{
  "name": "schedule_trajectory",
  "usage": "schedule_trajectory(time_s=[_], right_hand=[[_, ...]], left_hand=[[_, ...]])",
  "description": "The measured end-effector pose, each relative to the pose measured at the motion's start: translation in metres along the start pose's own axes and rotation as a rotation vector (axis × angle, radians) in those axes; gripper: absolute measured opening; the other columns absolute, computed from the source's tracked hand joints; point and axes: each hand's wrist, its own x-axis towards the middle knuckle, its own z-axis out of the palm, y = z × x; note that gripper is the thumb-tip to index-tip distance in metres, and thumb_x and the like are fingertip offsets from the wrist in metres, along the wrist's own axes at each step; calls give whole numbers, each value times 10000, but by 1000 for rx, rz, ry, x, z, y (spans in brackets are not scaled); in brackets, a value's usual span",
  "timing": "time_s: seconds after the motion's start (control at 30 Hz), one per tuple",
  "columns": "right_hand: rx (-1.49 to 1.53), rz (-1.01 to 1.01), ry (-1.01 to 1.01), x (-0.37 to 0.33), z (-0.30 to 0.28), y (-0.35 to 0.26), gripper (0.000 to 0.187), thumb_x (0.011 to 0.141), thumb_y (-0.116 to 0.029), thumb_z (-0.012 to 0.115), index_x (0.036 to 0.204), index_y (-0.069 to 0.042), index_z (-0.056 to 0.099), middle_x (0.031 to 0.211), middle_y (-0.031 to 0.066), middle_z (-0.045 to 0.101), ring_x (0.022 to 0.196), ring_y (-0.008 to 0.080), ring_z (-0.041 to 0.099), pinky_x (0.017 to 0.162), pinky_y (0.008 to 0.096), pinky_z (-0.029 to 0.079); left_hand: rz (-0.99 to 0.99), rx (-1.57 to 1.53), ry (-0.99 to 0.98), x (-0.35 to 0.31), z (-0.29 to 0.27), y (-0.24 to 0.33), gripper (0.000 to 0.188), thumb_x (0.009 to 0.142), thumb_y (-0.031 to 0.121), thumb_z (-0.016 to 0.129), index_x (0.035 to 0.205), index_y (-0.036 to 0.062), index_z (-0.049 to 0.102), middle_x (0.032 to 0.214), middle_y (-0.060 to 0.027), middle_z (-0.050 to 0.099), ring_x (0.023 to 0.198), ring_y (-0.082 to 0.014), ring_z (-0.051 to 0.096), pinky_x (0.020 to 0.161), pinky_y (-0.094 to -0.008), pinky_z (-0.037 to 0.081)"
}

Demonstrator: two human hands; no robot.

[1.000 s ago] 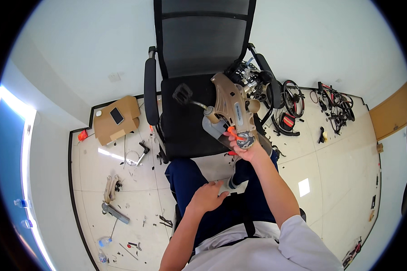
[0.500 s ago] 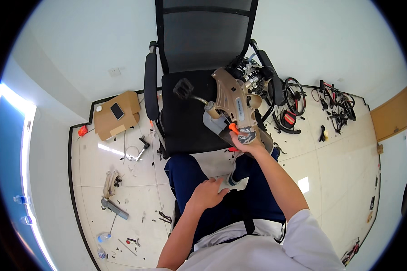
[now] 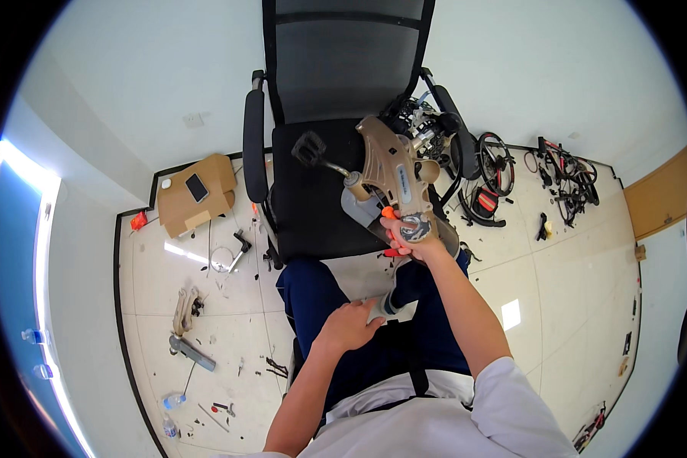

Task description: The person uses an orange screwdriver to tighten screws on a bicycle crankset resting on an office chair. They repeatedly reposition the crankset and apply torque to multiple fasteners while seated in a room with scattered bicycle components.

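A brown bicycle-like frame part (image 3: pixel 399 174) lies tilted across the front right of the black chair seat (image 3: pixel 305 221). A crank with a black pedal (image 3: pixel 310 149) sticks out from its left side. My right hand (image 3: pixel 411 238) is closed at the part's near end, its fingers around an orange-handled tool (image 3: pixel 388 213); the tool's working end is hidden. Just left of that hand shows a red piece (image 3: pixel 391 253). My left hand (image 3: pixel 349 327) rests over my lap, its fingers closed around my grey-covered foot (image 3: pixel 379 307).
A heap of metal parts (image 3: pixel 427 126) fills the seat's back right corner. Wheels (image 3: pixel 497 162) and more bike parts (image 3: pixel 576 179) lie on the right floor. Leftward are cardboard (image 3: pixel 177 200) with a phone (image 3: pixel 197 188), loose tools (image 3: pixel 223 410) and plastic bottles (image 3: pixel 173 401).
My right hand has shifted slightly left and up, and its fingers have closed further around the orange handle. The frame part has barely moved; my left hand stays put.
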Motion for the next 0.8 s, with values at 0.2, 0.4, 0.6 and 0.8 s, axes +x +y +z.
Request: schedule_trajectory(time_s=[0.2, 0.4, 0.6, 0.8], right_hand=[[839, 102, -273, -1, -9, 4, 315, 884, -132, 635, 1175, -118, 516, 741, 49, 543, 517, 128, 487, 381, 231, 297], [-82, -217, 171, 0, 8, 10, 258, 858, -141, 640, 1096, -100, 550, 762, 59, 578, 585, 163, 532, 443, 261, 354], [-767, -430, 497, 16, 20, 18, 206, 833, -149, 645, 1017, -83, 583, 783, 69, 613, 652, 197, 577, 505, 291, 412], [-805, -550, 559, 13, 15, 24, 164, 807, -158, 651, 938, -65, 616, 803, 79, 648, 719, 232, 622, 567, 321, 469]], left_hand=[[-2, -2, -24, 1, 1, -3, 445, 914, 322, 587, 1208, -12, 568, 1072, -246, 643, 1018, -403, 620, 885, -467, 500], [-11, 2, -15, 0, 1, -4, 456, 918, 325, 585, 1231, -6, 559, 1084, -247, 641, 1033, -398, 617, 896, -463, 496], [-52, 7, -54, -1, -1, -3, 510, 928, 355, 583, 1297, 5, 540, 1110, -239, 637, 1053, -391, 602, 921, -433, 481], [-57, -7, -40, 0, 0, -5, 508, 926, 349, 586, 1292, -1, 542, 1105, -242, 639, 1052, -398, 602, 921, -435, 481]])
